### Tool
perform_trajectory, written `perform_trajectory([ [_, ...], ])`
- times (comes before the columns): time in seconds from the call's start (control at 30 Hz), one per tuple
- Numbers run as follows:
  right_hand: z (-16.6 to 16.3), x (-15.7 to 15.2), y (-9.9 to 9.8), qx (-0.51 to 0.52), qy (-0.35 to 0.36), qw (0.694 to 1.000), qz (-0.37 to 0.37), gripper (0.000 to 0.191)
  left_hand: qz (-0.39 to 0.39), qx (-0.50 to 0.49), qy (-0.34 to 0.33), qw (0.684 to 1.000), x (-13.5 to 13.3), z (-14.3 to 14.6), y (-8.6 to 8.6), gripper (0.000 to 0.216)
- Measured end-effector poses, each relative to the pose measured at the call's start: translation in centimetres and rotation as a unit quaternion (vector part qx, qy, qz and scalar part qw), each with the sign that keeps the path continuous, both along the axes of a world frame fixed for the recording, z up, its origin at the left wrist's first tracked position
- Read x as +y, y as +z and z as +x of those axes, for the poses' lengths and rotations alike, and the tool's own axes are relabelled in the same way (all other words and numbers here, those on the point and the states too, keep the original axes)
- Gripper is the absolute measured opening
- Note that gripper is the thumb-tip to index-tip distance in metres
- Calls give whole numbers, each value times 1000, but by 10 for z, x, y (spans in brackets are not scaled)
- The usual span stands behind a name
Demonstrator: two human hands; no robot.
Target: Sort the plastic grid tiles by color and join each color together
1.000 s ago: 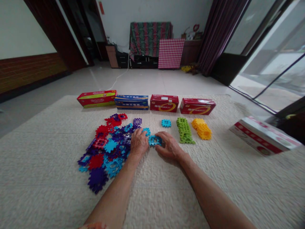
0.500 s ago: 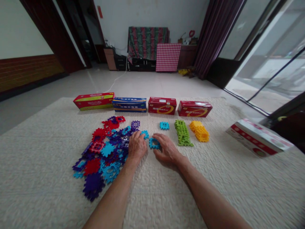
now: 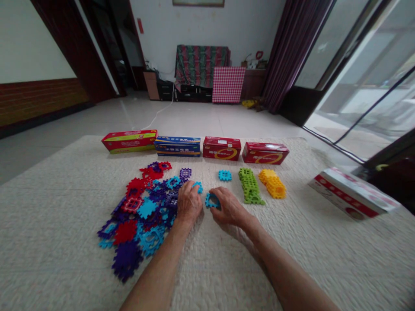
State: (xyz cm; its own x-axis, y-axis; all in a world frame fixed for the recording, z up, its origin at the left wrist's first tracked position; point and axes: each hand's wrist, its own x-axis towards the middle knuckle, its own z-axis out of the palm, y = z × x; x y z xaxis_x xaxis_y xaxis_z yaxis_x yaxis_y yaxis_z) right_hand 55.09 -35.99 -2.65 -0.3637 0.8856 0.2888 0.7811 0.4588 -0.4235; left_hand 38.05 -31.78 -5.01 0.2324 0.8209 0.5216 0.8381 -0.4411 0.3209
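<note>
Holding one blue tile (image 3: pixel 211 201), five boxes (image 3: pixel 221 148)

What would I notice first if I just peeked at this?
The bright heap of red, purple and blue tiles on the cream mat, left of the hands, grabs the eye first. Next comes the right hand pinching a blue tile in the middle, with the left hand at the heap's edge. Behind them lie a green stack, a yellow stack and a row of four boxes.
</note>
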Motion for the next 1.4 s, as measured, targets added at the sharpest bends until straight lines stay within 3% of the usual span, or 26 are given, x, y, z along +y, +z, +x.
perform_trajectory([
  [0.2, 17, 31, 16, -32, 18, 999, 22, 49, 7, -35, 12, 999, 2, 0, 2, 30],
  [0.3, 37, 60, 28, -49, -15, 998, 43, 52, 9, -61, 11, 998, 5, -1, 2, 30],
  [0.43, 61, 89, 34, -89, -51, 995, 16, 54, -6, -77, 26, 997, 6, -2, 5, 30],
  [0.83, 73, 102, 26, -165, -47, 985, -14, 57, -34, -64, 46, 996, 7, -3, 6, 30],
  [0.93, 66, 92, 33, -158, -44, 986, 15, 59, -23, -95, 62, 993, 8, -3, 6, 32],
  [1.03, 43, 76, 36, -81, 19, 995, 50, 56, 4, -146, 77, 986, 10, -4, 5, 33],
  [1.17, -2, 63, 19, -8, 120, 992, 49, 51, 20, -158, 67, 985, 11, -5, 4, 32],
  [1.3, -28, 63, -5, -2, 126, 991, 36, 49, 18, -165, 64, 984, 13, -7, 2, 31],
  [1.4, -26, 61, -6, 0, 119, 992, 34, 35, 17, -172, 66, 983, 15, -8, 1, 30],
])
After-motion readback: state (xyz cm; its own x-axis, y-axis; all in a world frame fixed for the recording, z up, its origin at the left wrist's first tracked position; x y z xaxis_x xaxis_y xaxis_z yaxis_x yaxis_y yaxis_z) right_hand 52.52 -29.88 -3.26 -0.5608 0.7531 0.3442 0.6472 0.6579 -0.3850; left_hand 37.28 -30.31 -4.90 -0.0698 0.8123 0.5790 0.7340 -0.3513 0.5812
